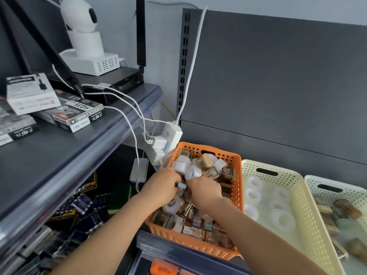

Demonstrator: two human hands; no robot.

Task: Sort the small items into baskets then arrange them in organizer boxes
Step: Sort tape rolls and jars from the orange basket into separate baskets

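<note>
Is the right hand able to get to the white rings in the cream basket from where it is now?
Probably yes. The right hand is down in the orange basket, and the cream basket stands right beside it, open on top, with nothing over the white rings.

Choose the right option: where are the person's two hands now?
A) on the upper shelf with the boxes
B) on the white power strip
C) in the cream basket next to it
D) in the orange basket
D: the left hand and the right hand both reach inside the orange basket, while the cream basket beside it is untouched.
</note>
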